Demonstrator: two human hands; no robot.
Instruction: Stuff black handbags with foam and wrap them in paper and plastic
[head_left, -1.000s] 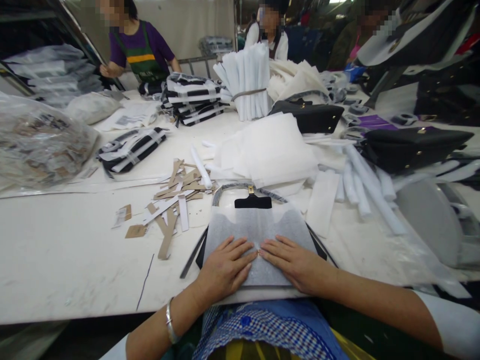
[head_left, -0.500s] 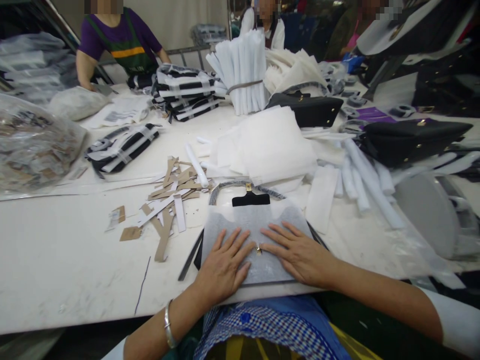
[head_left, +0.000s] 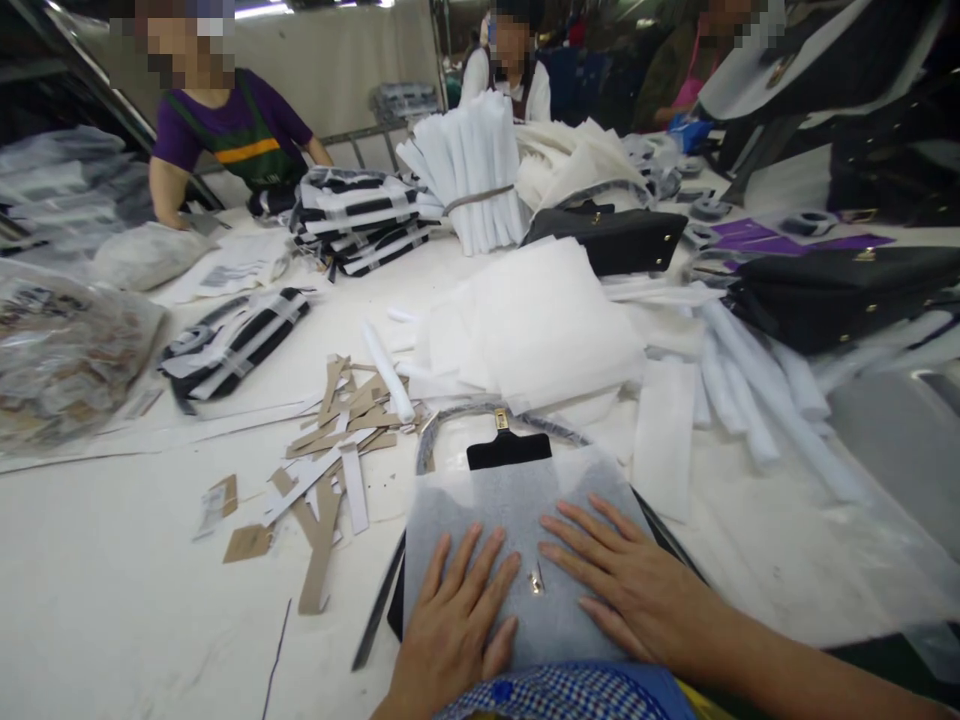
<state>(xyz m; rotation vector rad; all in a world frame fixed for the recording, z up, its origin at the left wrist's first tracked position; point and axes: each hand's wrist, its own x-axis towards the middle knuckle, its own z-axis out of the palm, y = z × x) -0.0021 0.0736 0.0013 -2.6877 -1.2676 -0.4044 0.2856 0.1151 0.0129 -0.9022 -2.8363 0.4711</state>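
A black handbag [head_left: 507, 450] lies flat on the white table [head_left: 127, 610] right in front of me, its front covered by a thin grey-white foam sheet [head_left: 517, 500]. A small metal clasp [head_left: 535, 580] pokes through the sheet. My left hand [head_left: 454, 630] lies flat on the sheet just left of the clasp, fingers spread. My right hand [head_left: 631, 590] lies flat to the right of it, fingers stretched out. The bag's wrapped handle [head_left: 480, 415] curves above the sheet.
Cardboard strips [head_left: 330, 450] litter the table to the left. White foam sheets [head_left: 547, 320] and rolls [head_left: 750, 390] pile behind the bag, with other black handbags [head_left: 832, 290] at right. Striped bundles [head_left: 360, 215] and plastic bags [head_left: 67, 350] lie farther left. Other people work at the far side.
My two hands have drawn apart and slid toward me on the sheet, uncovering the metal clasp between them. The camera has tilted, so the bag sits lower in view.
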